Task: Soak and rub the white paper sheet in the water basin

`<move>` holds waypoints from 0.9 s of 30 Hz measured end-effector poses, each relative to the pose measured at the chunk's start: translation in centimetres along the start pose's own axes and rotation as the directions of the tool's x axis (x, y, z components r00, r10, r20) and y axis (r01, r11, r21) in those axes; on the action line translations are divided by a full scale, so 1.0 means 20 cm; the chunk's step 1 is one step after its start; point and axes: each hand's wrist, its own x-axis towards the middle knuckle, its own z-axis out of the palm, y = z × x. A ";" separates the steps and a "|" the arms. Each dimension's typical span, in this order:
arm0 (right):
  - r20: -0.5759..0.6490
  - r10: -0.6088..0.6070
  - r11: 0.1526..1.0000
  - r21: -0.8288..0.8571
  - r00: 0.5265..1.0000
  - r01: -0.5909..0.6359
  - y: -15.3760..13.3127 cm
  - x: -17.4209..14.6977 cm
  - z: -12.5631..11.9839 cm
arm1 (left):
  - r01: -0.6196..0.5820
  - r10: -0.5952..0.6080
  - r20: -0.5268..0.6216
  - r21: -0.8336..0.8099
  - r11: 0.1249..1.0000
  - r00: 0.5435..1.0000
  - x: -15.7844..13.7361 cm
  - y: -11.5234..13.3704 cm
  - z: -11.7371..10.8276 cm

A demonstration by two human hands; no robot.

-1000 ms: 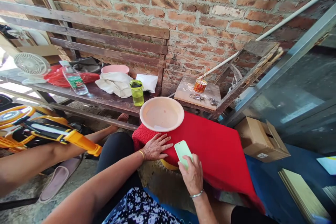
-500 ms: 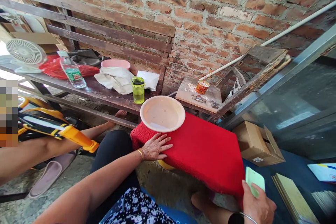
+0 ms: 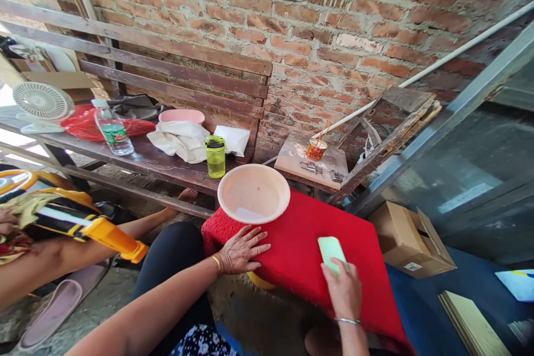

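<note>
My left hand (image 3: pixel 245 250) lies flat on the red fleecy cloth (image 3: pixel 300 239), fingers spread, at the near edge just below the basin. My right hand (image 3: pixel 342 283) grips a flat, pale green block with rounded corners (image 3: pixel 331 251) over the right part of the cloth. Its underside is hidden, so I cannot make out its exact kind, nor whether it touches the cloth. The pale basin (image 3: pixel 253 192), which seems to hold water, stands on the far left end of the cloth.
A dark wooden bench (image 3: pixel 167 172) runs along the brick wall with a green drinking bottle (image 3: pixel 216 158), white cloth (image 3: pixel 179 139) and water bottle (image 3: pixel 114 128). A paper cup (image 3: pixel 316 149) and padlocks sit on a small board. At left, another person's legs; at right, a cardboard box (image 3: pixel 411 239).
My right hand has moved left with the pale green block, from beyond the cloth's right edge to over the cloth. My left hand keeps its place on the cloth. The view has shifted slightly.
</note>
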 end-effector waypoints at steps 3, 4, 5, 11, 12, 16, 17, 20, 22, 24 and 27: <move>-0.106 0.342 0.931 -0.096 0.934 -0.352 0.38 0.01 -0.18 | 0.009 -0.009 -0.004 -0.009 1.000 1.000 0.00 0.01 0.00; -0.154 0.438 0.884 -0.107 0.886 -0.455 0.47 0.01 -0.23 | 0.014 -0.014 -0.004 -0.012 1.000 1.000 0.01 0.01 0.00; -0.196 0.499 0.846 -0.101 0.844 -0.524 0.52 0.00 -0.27 | 0.017 -0.017 -0.002 -0.016 1.000 1.000 0.01 0.01 0.00; -0.106 0.262 0.964 0.083 0.959 -0.254 0.17 0.06 -0.15 | 0.028 -0.027 0.003 -0.053 0.998 1.000 0.02 0.02 -0.02; -0.071 0.177 0.979 0.119 0.982 -0.168 0.05 0.07 -0.08 | 0.029 -0.029 0.001 -0.060 0.998 1.000 0.02 0.02 -0.02; 0.042 -0.175 0.970 0.179 0.984 0.165 -0.35 0.09 0.16 | 0.028 -0.027 0.007 -0.054 0.998 1.000 0.02 0.02 -0.03; 0.070 -0.239 0.959 0.176 0.969 0.223 -0.40 0.09 0.21 | 0.026 -0.026 0.009 -0.048 0.999 1.000 0.02 0.02 -0.03; 0.128 -0.283 0.952 0.156 0.951 0.262 -0.43 0.13 0.26 | 0.021 -0.020 0.005 -0.030 0.999 1.000 0.02 0.01 -0.03; 0.118 -0.212 0.970 0.145 0.970 0.195 -0.33 0.17 0.22 | 0.015 -0.015 -0.001 -0.024 1.000 1.000 0.02 0.01 -0.03; 0.081 -0.068 0.991 0.119 0.994 0.058 -0.13 0.22 0.13 | 0.016 -0.016 -0.002 -0.030 0.999 1.000 0.01 0.01 -0.03; 0.031 0.259 0.965 0.037 0.965 -0.260 0.25 0.26 -0.05 | 0.030 -0.029 0.012 -0.052 0.998 1.000 0.02 0.02 -0.03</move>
